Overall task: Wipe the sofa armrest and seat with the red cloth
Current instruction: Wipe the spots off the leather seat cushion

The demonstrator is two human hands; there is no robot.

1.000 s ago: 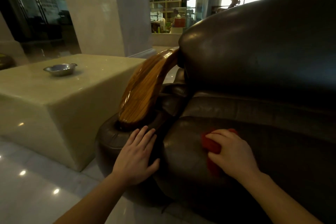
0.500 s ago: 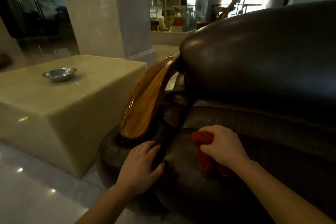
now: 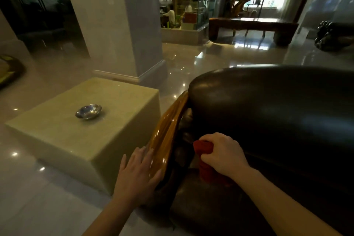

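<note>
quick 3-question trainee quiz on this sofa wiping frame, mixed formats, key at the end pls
1. True or false: the left hand holds the red cloth.
2. What sits on the stone block? A) metal bowl B) cup C) book
3. Fill in: the right hand presses the cloth into the gap between the wooden armrest and the ____ cushion.

Key
1. False: the right hand grips it; the left lies flat on the armrest.
2. A, the metal bowl.
3. Seat.

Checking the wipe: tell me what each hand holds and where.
The right hand clutches the red cloth bunched around its upper part, by the seat. The left hand holds nothing; it rests flat against the wooden armrest.
</note>
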